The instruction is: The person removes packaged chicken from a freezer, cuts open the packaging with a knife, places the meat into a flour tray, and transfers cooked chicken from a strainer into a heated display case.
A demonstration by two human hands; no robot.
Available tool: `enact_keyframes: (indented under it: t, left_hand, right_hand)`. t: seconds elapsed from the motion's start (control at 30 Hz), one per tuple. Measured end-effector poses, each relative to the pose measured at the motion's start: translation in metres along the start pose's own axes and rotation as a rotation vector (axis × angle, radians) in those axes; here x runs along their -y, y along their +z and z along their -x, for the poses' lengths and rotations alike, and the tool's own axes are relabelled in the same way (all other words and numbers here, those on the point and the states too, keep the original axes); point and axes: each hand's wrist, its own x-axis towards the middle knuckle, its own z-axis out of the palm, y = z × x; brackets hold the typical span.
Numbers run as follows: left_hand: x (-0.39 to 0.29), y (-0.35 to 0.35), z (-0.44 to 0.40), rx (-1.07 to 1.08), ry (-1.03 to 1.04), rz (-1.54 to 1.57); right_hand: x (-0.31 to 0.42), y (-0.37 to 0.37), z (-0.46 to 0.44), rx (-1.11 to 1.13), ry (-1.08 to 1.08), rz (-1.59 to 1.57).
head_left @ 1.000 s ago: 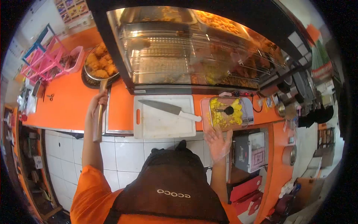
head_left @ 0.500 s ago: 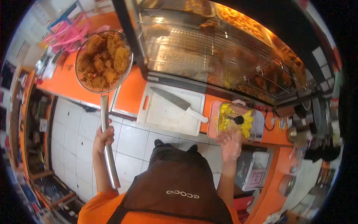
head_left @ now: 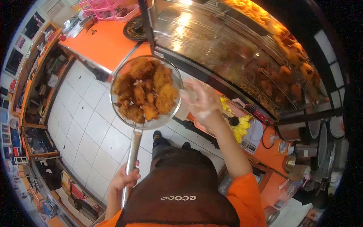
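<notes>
From our far left, wooden shelving (head_left: pixel 32 96) stands beyond the white tiled floor (head_left: pixel 89 117), and a pair of scissors (head_left: pixel 93 32) lies on the orange counter (head_left: pixel 107 49). Nearer to us, our left hand (head_left: pixel 126 178) is closed around the metal handle (head_left: pixel 134 149) of a round wire strainer (head_left: pixel 113 87), which we hold up in front of us, over the floor and apart from the counter edge. In it sits a heap of browned, crumb-coated fried pieces (head_left: pixel 164 96), piled in the middle and within the rim. Farther off, close to the display case, is a black round dish (head_left: pixel 131 33). Our right hand (head_left: pixel 202 100), in a clear glove, is at the strainer's right side with its fingers loosely open; we can make out nothing in its grasp, and we cannot tell whether the fingertips touch the rim. Past that hand, the lit glass display case (head_left: pixel 215 49) slants away with more fried food inside, and below it chopped yellow pieces (head_left: pixel 242 130) lie beside a pale appliance (head_left: pixel 257 134). At far right stands a metal pot (head_left: pixel 290 162). As we judge it, the step in hand is supporting and handling the loaded strainer. The next move calls for a firm left grip and a level basket, as the weight sits well ahead of our hand and a tilt could spill the upper pieces.
</notes>
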Motion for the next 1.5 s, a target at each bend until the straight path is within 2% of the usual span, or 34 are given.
enact_keyframes:
  t: [0.07,0.17,0.27,0.43,0.53,0.57,0.67,0.7,0.8,0.83,0.93,1.07,1.13,1.2,1.3,1.5]
  left_hand:
    - [0.023,0.018,-0.002,0.042,-0.057,-0.116]
    - [0.041,0.054,-0.003,0.169,-0.14,-0.148]
    - [0.041,0.081,-0.008,0.233,-0.204,-0.308]
    - [0.016,0.082,-0.014,0.357,-0.31,-0.374]
    - [0.004,0.086,-0.019,0.438,-0.314,-0.429]
    - [-0.002,0.088,-0.021,0.454,-0.304,-0.499]
    - [0.0,0.083,-0.03,0.465,-0.29,-0.48]
    - [0.0,0.081,-0.033,0.498,-0.293,-0.481]
    - [-0.004,0.078,-0.039,0.561,-0.322,-0.493]
    - [-0.009,0.082,-0.038,0.559,-0.341,-0.508]
    - [0.0,0.078,-0.044,0.577,-0.303,-0.506]
    - [0.006,0.079,-0.044,0.573,-0.286,-0.465]
    - [0.007,0.082,-0.044,0.55,-0.304,-0.465]
    - [0.007,0.086,-0.043,0.543,-0.316,-0.457]
    - [0.007,0.094,-0.04,0.553,-0.321,-0.428]
    - [0.012,0.096,-0.035,0.513,-0.325,-0.396]
  right_hand:
    - [0.01,-0.017,-0.011,0.026,-0.042,0.33]
    - [-0.042,-0.016,-0.002,-0.201,-0.049,0.588]
    - [-0.052,-0.044,0.017,-0.048,0.233,0.713]
    - [-0.047,-0.078,0.048,-0.26,0.429,0.381]
    - [-0.058,-0.086,0.063,-0.333,0.41,0.029]
    - [-0.055,-0.092,0.065,-0.302,0.471,0.1]
    - [-0.06,-0.113,0.068,-0.061,0.468,0.047]
    - [-0.073,-0.11,0.071,-0.116,0.504,-0.076]
    - [-0.092,-0.117,0.078,-0.162,0.364,-0.147]
    - [-0.089,-0.12,0.082,-0.18,0.42,-0.41]
    - [-0.049,-0.158,0.095,-0.398,0.489,-0.599]
    - [-0.048,-0.232,0.097,-1.051,0.226,-0.833]
    - [-0.07,-0.285,0.095,-1.141,0.062,-0.923]
    - [-0.083,-0.322,0.083,-1.29,0.017,-0.929]
    - [-0.109,-0.368,0.068,-1.311,-0.057,-1.003]
    - [-0.137,-0.425,0.035,-1.012,-0.112,-1.093]
